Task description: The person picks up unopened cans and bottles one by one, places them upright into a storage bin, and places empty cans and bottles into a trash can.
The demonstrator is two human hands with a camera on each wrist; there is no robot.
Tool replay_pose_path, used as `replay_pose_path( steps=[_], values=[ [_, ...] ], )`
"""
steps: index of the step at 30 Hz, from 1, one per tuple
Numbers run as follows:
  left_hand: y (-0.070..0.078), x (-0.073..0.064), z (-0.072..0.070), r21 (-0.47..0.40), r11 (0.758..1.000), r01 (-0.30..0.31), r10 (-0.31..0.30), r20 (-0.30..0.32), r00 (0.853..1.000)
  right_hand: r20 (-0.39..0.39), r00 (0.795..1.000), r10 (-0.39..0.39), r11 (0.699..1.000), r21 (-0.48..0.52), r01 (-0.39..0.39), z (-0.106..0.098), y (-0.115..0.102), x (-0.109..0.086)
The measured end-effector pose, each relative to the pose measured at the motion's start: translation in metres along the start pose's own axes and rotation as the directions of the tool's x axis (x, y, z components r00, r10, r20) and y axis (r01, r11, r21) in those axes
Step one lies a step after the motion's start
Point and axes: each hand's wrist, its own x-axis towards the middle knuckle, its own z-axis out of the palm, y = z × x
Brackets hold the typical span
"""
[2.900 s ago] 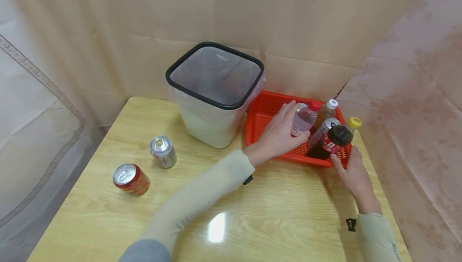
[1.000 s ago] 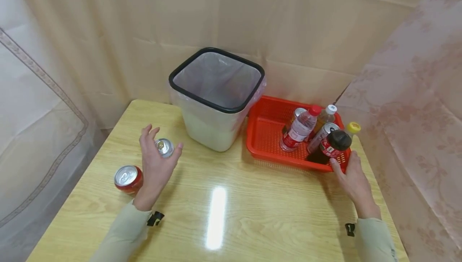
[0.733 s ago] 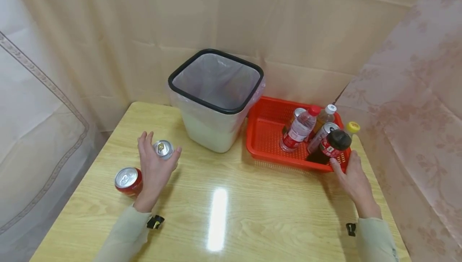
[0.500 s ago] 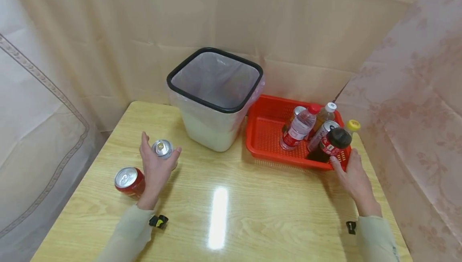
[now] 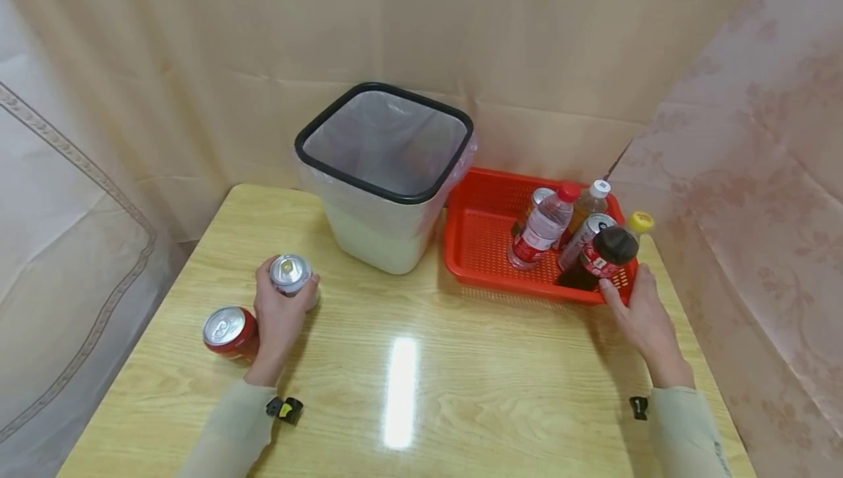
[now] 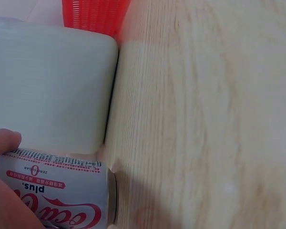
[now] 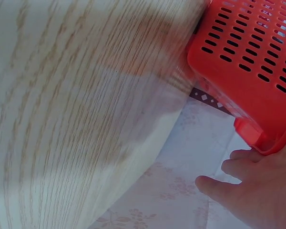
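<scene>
My left hand grips a silver Coca-Cola can that stands on the left part of the table. Its thumb and fingers lie on either side of the can, and the left wrist view shows the red lettering on the can. Just left of that wrist stands a red can, partly covered by the hand. At the right, my right hand holds the near right corner of a red plastic basket, thumb at the rim and fingers along the outside. A dark cola bottle leans by that thumb.
A white bin with a black rim and a clear liner stands at the back middle. Inside the basket are a red-capped bottle, a white-capped bottle, a yellow-capped bottle and cans. Curtains hang behind the table.
My left hand let go of the red-capped bottle in the basket, moved left to the silver can, and its spread fingers closed around it. The right hand stays at the basket's corner.
</scene>
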Motion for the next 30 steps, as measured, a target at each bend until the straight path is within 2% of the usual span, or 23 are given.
replay_pose_path(
  steps=[8,21,25,30],
  values=[
    [0.005,0.003,0.002,-0.002,0.999,-0.048,0.048,0.027,0.998,0.002,1.0,0.005,1.0,0.006,-0.005,-0.001,0.002,-0.001],
    [0.031,-0.006,0.002,-0.023,0.985,-0.172,0.173,0.038,0.984,0.006,1.0,0.011,1.0,0.019,-0.011,0.0,0.002,-0.002],
    [0.039,-0.011,0.001,-0.045,0.973,-0.225,0.226,0.037,0.973,0.011,1.0,0.018,1.0,0.019,-0.018,0.001,0.001,0.0],
    [0.049,-0.017,0.003,-0.089,0.947,-0.309,0.313,0.039,0.949,0.016,0.999,0.028,0.999,0.019,-0.028,0.001,0.0,0.001]
  ],
)
